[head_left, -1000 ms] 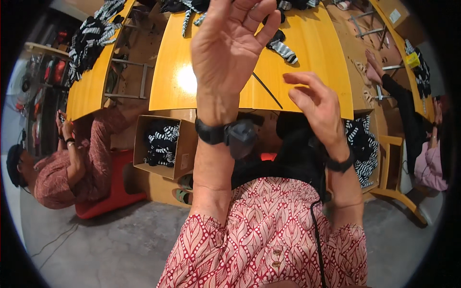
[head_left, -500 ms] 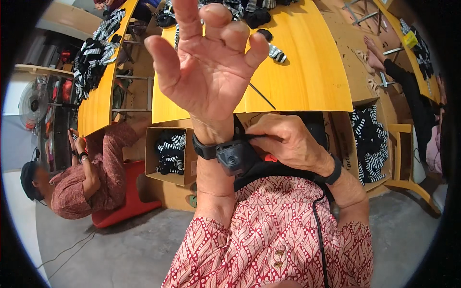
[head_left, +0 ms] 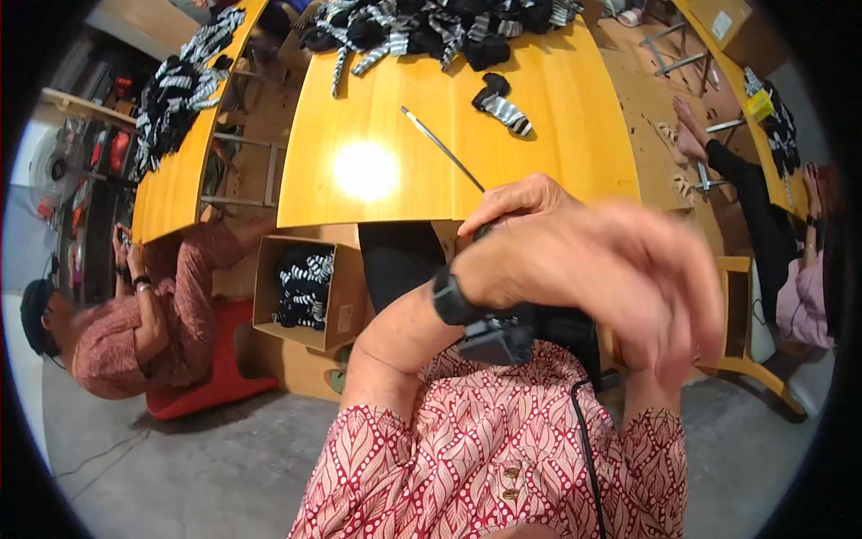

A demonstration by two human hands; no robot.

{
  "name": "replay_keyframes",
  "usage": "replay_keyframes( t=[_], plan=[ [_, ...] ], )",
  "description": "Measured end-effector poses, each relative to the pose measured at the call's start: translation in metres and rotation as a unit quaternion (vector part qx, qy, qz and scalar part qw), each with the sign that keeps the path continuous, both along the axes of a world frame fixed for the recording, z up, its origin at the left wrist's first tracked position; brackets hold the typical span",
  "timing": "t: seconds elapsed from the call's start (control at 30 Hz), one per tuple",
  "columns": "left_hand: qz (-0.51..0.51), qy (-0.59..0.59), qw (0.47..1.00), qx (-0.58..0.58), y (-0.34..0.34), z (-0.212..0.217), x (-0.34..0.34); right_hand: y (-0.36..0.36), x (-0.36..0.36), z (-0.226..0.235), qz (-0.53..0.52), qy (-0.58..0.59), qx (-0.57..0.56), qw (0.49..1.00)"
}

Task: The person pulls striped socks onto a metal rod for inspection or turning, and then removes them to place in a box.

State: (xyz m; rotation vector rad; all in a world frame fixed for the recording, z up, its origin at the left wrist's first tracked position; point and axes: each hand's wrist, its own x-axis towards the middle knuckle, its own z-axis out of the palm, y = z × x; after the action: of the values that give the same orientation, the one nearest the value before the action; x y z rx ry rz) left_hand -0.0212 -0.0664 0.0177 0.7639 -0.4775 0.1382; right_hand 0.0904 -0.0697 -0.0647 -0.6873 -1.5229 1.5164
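Observation:
My left hand (head_left: 584, 269) reaches across to the right in front of my body, its fingers smeared by motion. A black strap (head_left: 451, 298) circles the left wrist, and a small black box-shaped camera (head_left: 496, 341) hangs from it. Behind the left hand, my right hand (head_left: 530, 196) is partly hidden, its fingers bent around a dark bit by the left wrist that I cannot make out. A thin dark rod with a pale tip (head_left: 440, 145) lies on the yellow table (head_left: 350, 193). Farther right rests a black-and-grey striped sock (head_left: 503, 110).
A heap of striped and black socks (head_left: 440, 31) covers the table's far side. Left of my legs stands a cardboard box (head_left: 339, 296) of striped socks. A co-worker (head_left: 135, 332) sits at left on a red chair (head_left: 215, 377); another person (head_left: 799, 287) is at far right.
My left hand has turned from palm-up over the table and swung down to the right, across my right hand. The sock heap and rod have come into fuller view.

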Motion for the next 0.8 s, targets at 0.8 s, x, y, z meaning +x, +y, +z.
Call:
replay_keyframes(
  t=[0.8],
  plan=[
    [-0.002, 0.05, 0.83, 0.555, -0.032, -0.097, 0.039, 0.008, -0.004, 0.023, 0.146, -0.099, 0.089, 0.98]
  ],
)
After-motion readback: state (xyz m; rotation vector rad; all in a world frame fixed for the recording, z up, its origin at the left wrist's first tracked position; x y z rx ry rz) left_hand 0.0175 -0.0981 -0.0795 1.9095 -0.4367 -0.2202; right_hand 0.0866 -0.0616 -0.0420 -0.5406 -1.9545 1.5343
